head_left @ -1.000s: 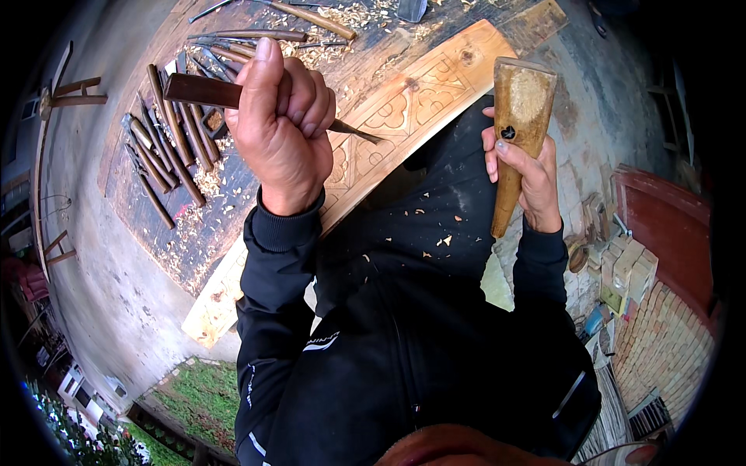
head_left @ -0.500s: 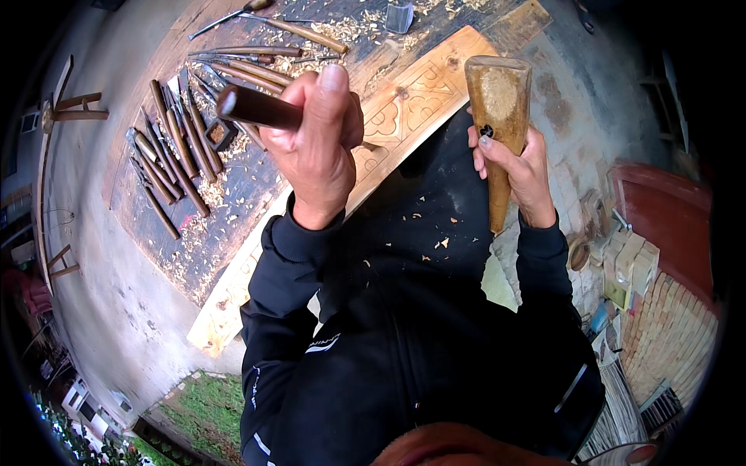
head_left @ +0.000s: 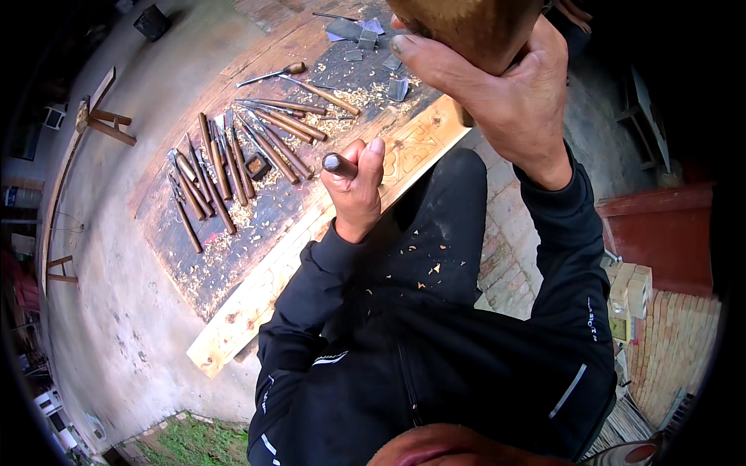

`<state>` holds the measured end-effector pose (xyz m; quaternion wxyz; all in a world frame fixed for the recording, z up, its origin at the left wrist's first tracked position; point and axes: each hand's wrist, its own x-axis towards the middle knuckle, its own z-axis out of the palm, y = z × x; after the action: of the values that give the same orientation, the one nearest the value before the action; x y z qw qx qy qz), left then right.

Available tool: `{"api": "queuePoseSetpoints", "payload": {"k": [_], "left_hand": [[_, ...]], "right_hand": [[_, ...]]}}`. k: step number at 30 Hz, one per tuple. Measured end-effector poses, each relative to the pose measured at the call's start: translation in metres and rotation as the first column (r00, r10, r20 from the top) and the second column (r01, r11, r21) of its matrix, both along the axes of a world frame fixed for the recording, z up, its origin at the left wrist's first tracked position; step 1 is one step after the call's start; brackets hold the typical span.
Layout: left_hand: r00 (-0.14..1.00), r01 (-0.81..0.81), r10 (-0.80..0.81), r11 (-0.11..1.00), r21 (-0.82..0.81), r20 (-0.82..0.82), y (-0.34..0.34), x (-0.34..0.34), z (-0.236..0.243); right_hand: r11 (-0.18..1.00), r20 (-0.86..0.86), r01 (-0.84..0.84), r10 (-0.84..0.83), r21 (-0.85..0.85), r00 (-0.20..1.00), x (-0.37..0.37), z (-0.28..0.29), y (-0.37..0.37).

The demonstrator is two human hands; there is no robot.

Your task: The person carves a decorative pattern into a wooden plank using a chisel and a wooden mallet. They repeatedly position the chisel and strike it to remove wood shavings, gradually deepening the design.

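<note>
My left hand [head_left: 354, 194] is closed around the wooden handle of a chisel [head_left: 339, 165], whose butt end points up toward me. It stands over a long pale board [head_left: 241, 326] with carved petal-like outlines at its far right part. The chisel's tip is hidden below the fist. High at the top right, close to the camera, my right hand [head_left: 521, 97] grips a wooden mallet [head_left: 478, 27]; the frame's upper edge cuts off part of its head. The mallet is apart from the chisel.
Several wood-handled carving tools [head_left: 221, 167] lie among shavings on the worn table [head_left: 167, 225], left of and beyond my left hand. A small dark square box [head_left: 257, 165] sits among them. Grey blocks [head_left: 397, 88] lie at the far side. My dark-trousered leg [head_left: 451, 202] is beside the board.
My right hand has raised the mallet from beside the board to near the camera. My left hand with the chisel has gone lower, and the handle now points more straight up at me.
</note>
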<state>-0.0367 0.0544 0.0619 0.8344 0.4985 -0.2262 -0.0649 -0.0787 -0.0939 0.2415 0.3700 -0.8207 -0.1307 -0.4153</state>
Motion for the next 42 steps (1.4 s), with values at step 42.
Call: {"api": "queuePoseSetpoints", "payload": {"k": [42], "left_hand": [[0.981, 0.109, -0.135, 0.977, -0.182, -0.137, 0.0, 0.017, 0.011]], "right_hand": [[1.0, -0.255, -0.008, 0.007, -0.004, 0.967, -0.024, -0.066, -0.042]]}}
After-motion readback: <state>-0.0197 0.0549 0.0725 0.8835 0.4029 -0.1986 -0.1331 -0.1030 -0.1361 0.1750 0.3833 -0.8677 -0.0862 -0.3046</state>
